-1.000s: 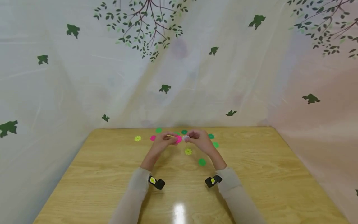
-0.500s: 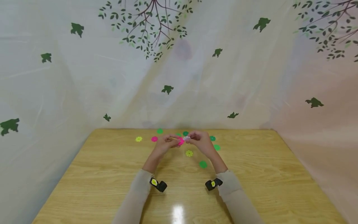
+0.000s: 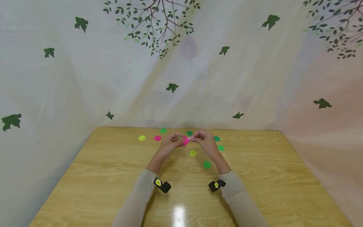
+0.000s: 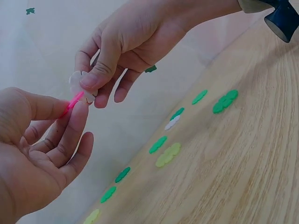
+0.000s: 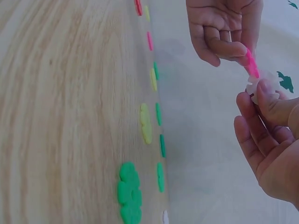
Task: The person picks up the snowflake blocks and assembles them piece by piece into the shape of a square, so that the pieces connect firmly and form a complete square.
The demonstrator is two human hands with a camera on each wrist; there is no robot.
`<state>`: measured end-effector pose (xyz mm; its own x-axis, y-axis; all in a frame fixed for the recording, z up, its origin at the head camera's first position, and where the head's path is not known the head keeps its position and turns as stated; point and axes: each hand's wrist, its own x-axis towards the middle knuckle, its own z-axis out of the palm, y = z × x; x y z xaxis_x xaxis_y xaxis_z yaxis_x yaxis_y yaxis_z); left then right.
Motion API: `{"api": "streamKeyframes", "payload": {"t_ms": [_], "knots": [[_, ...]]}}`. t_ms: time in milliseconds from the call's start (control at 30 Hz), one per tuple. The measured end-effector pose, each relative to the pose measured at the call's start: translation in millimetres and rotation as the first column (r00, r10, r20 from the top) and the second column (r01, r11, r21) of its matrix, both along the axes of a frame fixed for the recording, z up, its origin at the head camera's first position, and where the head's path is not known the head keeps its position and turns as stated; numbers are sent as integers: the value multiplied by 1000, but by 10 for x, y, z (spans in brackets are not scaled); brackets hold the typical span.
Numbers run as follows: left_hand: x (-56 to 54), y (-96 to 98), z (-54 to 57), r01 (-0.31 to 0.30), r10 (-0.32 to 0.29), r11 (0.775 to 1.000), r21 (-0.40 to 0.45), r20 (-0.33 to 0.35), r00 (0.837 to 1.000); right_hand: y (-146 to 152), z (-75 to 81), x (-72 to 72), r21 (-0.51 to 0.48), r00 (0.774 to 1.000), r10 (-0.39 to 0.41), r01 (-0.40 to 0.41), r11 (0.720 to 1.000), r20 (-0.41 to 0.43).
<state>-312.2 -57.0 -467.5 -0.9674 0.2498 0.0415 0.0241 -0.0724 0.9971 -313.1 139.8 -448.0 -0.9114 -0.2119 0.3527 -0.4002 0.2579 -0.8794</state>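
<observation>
Held up above the far part of the table, my left hand (image 3: 169, 144) pinches a pink notched flower-shaped plastic disc (image 4: 74, 100) between thumb and fingers. Opposite it, my right hand (image 3: 207, 143) grips a white disc (image 5: 254, 88) of the same kind, thumb on its face. The two discs meet at their edges, the pink one standing crosswise to the white one at a slot in its rim. Fingertips cover part of both. Just below the hands lies a yellow disc (image 3: 193, 153), with a green disc (image 3: 207, 165) nearer to me.
Several more discs lie along the wooden table's (image 3: 113, 176) far side: a yellow one (image 3: 141, 138), a pink one (image 3: 157, 138), and green ones (image 3: 163, 130) behind and beside my hands. A pale cloth (image 3: 136, 78) printed with leaves hangs right behind the table edge.
The white disc has tilted more edge-on and come closer against the pink disc. Both hands keep their hold; the head view has shifted slightly.
</observation>
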Motion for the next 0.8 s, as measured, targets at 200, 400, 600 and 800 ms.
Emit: {"api": "streamKeyframes", "payload": {"t_ms": [200,400,600,800], "knots": [[22,23,59,-9,8,1000,-27,-53,999,-11,121,82,-41,999,19,-20,999,-27],[61,37,146,-11,11,1000,8,-75,997,-17,20,-13,-118,998,36,-42,992,-53],[65,16,159,1,-1,1000,-9,-57,998,-22,2,-2,-119,998,49,-53,992,-36],[45,-15,128,71,-73,997,-41,-56,996,15,-3,-3,-35,998,56,-56,998,-14]]}}
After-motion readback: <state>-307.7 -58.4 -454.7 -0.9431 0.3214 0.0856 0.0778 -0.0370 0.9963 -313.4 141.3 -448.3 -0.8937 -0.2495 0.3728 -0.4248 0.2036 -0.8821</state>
